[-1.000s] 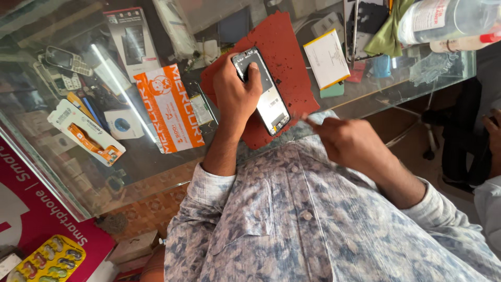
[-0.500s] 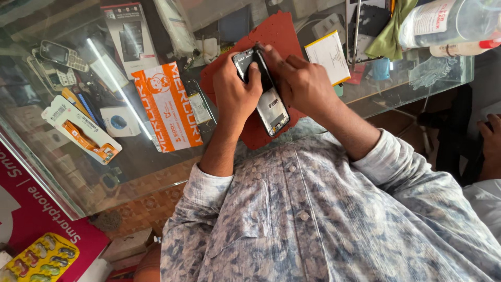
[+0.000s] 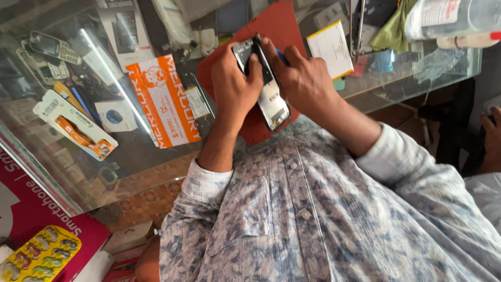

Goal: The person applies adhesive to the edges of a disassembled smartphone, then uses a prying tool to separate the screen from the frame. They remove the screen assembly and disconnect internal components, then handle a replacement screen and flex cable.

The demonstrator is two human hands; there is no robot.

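Now both hands clamp the smartphone (image 3: 267, 86) over the red mat (image 3: 276, 26): left hand (image 3: 235, 86) fingers curled around its left edge, right hand (image 3: 302, 83) fingertips pressed together on its top right edge.

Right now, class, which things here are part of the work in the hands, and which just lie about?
In use:
left hand
right hand
smartphone
red mat

Lying about:
orange-and-white packet
yellow-edged notepad
old keypad phones
plastic bottle
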